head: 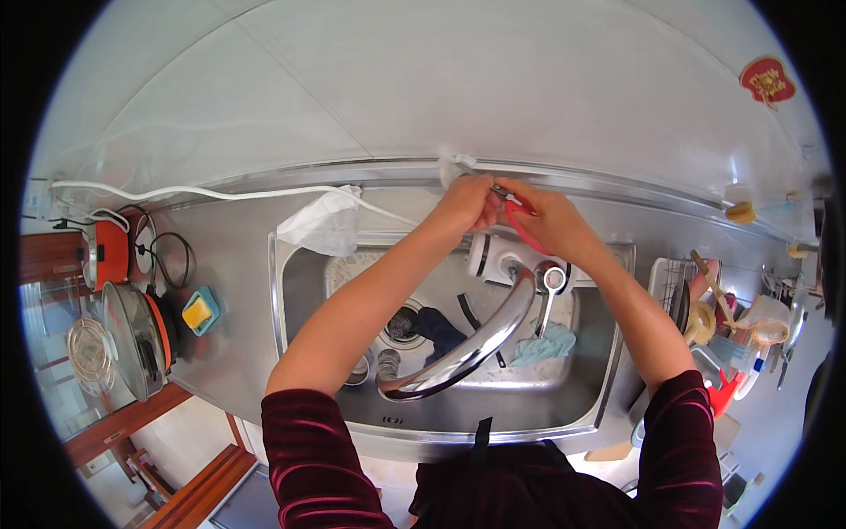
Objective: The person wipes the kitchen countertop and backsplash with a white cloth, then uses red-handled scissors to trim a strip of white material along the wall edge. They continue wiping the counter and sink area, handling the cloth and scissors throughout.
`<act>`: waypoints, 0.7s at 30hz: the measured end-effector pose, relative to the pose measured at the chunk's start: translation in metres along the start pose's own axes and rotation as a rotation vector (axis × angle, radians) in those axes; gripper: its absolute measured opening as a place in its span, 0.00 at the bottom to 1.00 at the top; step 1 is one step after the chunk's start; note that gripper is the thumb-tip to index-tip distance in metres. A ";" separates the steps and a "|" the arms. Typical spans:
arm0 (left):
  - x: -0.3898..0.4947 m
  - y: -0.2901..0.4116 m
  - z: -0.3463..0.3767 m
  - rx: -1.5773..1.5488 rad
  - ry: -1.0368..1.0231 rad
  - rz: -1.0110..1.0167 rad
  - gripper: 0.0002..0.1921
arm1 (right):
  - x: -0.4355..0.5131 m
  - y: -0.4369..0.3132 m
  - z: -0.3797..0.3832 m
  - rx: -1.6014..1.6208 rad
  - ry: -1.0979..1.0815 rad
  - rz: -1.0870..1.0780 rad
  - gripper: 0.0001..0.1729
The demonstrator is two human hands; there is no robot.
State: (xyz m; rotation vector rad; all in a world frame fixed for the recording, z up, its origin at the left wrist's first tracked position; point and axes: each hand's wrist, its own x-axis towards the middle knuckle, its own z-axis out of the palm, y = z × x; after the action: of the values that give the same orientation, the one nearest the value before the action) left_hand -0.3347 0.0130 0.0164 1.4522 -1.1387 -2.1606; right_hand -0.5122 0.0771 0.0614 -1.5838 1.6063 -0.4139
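Above the back rim of a steel sink [423, 433], my right hand [552, 215] grips red-handled pliers or cutters [520, 208]; the exact tool is hard to tell. My left hand [470, 198] meets its metal jaws, fingers curled around something small that I cannot make out. Just behind my left hand, a crumpled translucent plastic piece [449, 170] touches the back ledge. Below my hands stands a white and chrome faucet [492, 256], its curved chrome spout [489, 337] arching over the basin. A white cable [277, 194] runs from the left towards my left forearm.
In the sink lie a dark cloth [439, 330], a teal cloth [545, 345] and a black strip [469, 311]. A white cloth [324, 221] hangs over the rim. To the left are a sponge [197, 313] and a lidded pan [135, 340]; a dish rack [669, 284] stands right.
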 end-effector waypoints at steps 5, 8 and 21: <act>0.024 0.008 0.045 0.140 -0.203 -0.051 0.23 | -0.035 0.041 -0.021 0.109 0.072 0.076 0.29; 0.041 0.015 0.075 0.301 -0.284 -0.072 0.23 | -0.054 0.056 -0.024 0.317 0.140 0.166 0.30; -0.005 -0.002 0.022 0.527 -0.096 0.351 0.26 | -0.038 0.016 -0.013 0.200 0.069 0.096 0.27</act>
State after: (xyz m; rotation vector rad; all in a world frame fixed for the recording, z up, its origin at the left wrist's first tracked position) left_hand -0.3517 0.0271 0.0216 1.2090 -1.9413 -1.7778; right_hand -0.5373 0.1111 0.0696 -1.3505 1.6309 -0.5647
